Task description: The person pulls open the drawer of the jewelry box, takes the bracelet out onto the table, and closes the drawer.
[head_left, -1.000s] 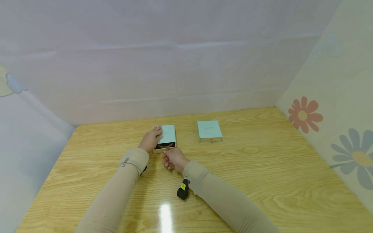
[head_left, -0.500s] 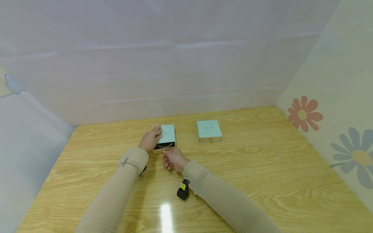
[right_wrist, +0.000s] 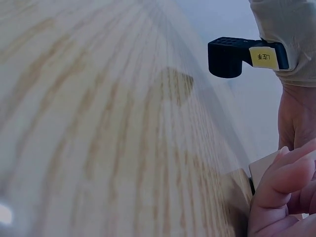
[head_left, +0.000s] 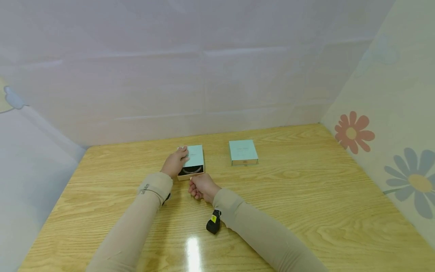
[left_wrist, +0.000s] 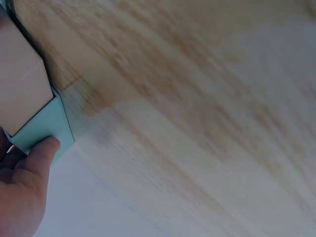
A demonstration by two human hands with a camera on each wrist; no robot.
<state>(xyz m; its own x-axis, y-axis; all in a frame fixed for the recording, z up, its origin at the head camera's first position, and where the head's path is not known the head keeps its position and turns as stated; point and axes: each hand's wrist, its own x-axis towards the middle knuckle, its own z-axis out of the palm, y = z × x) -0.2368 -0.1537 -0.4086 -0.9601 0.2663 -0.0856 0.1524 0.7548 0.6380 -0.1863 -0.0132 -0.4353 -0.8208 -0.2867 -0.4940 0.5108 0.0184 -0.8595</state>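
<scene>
A pale-blue drawer box (head_left: 196, 155) lies on the wooden table, its beige inner drawer (head_left: 183, 177) slid partway out toward the person. Inside the dark opening, a curved, ring-like band (head_left: 192, 171) shows in part. My left hand (head_left: 175, 162) grips the outer sleeve from the left. In the left wrist view, the thumb (left_wrist: 43, 150) presses the side of the sleeve (left_wrist: 54, 123). At the drawer's front edge, my right hand (head_left: 202, 186) has curled fingers and pinches a small light pull tab. The right wrist view shows these fingers (right_wrist: 276, 192) close by the box.
To the right stands a second pale-blue box (head_left: 243, 151), its drawer fully in. Behind the wooden table (head_left: 289, 211) hangs a pale cloth wall (head_left: 204, 83). A flowered panel (head_left: 380, 113) borders the right side. A black wrist camera (head_left: 213, 222) sits below the right wrist.
The drawer has slid slightly farther out toward the person, and more of the dark inside shows. My right hand has shifted very slightly with it; the left hand keeps its place on the sleeve.
</scene>
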